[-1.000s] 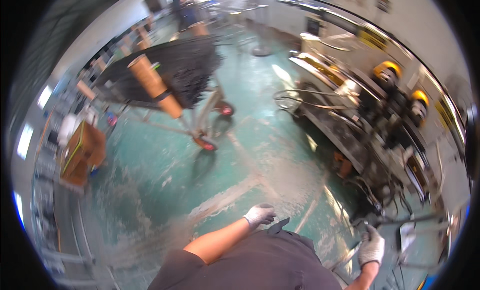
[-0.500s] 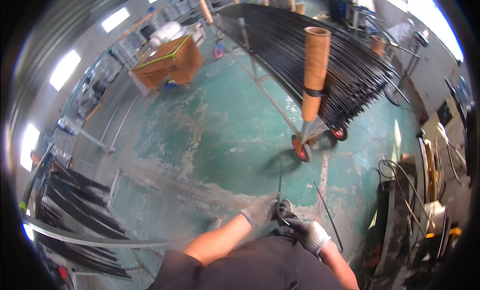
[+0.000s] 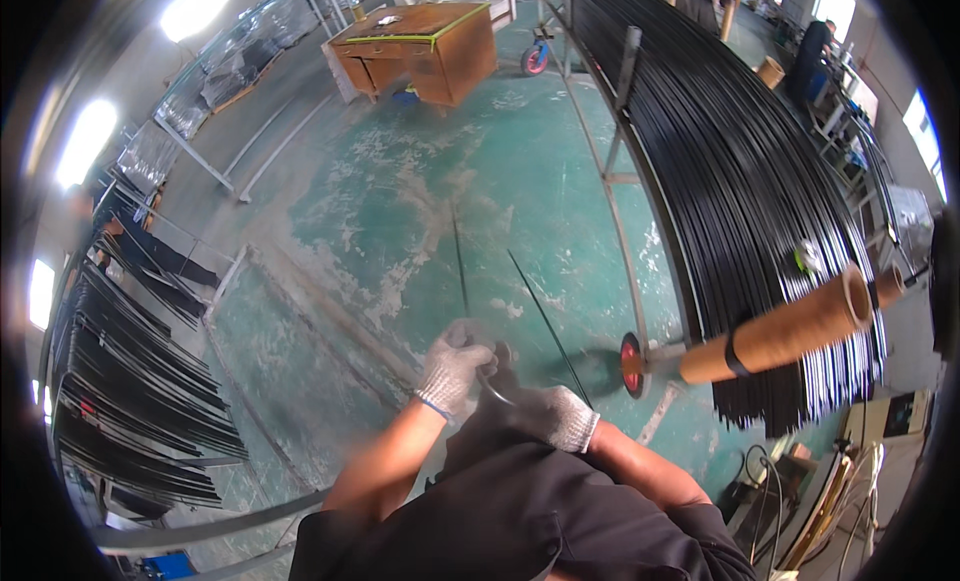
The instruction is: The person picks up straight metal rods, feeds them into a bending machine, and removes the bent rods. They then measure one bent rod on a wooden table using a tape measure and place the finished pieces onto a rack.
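My left hand [image 3: 455, 369], in a pale knit glove, is closed around a thin black strip [image 3: 460, 266] in front of my body. The strip stretches away from me past that hand, its far part faint with blur. Lower and to the right, my right hand [image 3: 562, 419], gloved too, closes on the nearer part of the strip, which curves between both hands. Its fingertips are blurred against my dark clothing. Another thin dark length [image 3: 545, 321] shows ahead of my right hand; I cannot tell whether it joins the held strip.
A wheeled rack [image 3: 632, 71] loaded with long black strips stands at right, a cardboard tube [image 3: 790, 326] at its near end. More black strips [image 3: 140, 381] hang at left, near a person [image 3: 160, 256]. A wooden desk [image 3: 465, 66] stands ahead; another person [image 3: 808, 61] is far right.
The view has swung, so the rack looks larger and runs down the right side. Both hands still hold the strip and appear farther left and slightly higher.
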Available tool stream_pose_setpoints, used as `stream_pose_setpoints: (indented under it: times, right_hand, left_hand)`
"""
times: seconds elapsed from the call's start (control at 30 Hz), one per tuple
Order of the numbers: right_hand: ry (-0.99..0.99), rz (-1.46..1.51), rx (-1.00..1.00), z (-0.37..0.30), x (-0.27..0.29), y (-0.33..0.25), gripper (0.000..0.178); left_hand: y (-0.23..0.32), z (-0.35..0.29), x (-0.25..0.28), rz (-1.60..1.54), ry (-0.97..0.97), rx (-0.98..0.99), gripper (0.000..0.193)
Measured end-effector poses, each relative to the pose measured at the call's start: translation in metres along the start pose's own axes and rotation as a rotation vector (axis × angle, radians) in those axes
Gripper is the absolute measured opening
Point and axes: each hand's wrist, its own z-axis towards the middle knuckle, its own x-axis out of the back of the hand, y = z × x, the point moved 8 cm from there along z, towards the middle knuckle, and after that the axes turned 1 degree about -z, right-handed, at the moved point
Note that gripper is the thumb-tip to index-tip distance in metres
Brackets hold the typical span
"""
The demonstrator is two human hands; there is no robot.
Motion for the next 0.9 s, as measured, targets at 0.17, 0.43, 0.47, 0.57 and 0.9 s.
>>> stream_pose_setpoints:
  times: [0.17, 0.43, 0.47, 0.57, 0.9]
  right_hand:
    - [-0.055, 0.049, -0.046, 0.131, 0.056, 0.039, 0.035]
    - [0.497, -0.336, 0.102, 0.293, 0.224, 0.065, 0.082]
    - [0.644, -0.411, -0.102, 0.312, 0.24, 0.101, 0.089]
    - [0.643, 0.173, -0.473, 0.394, 0.251, 0.235, 0.077]
    - [0.84, 0.486, -0.664, 0.674, 0.457, 0.329, 0.044]
  left_hand:
    - [0.049, 0.131, 0.036, 0.026, 0.068, -0.119, 0.04]
    - [0.193, 0.304, 0.098, -0.169, 0.064, -0.225, 0.053]
    - [0.207, 0.324, 0.098, -0.158, 0.059, -0.234, 0.056]
    - [0.236, 0.385, 0.098, -0.129, 0.057, -0.265, 0.063]
    - [0.353, 0.629, 0.085, 0.092, 0.232, -0.399, 0.067]
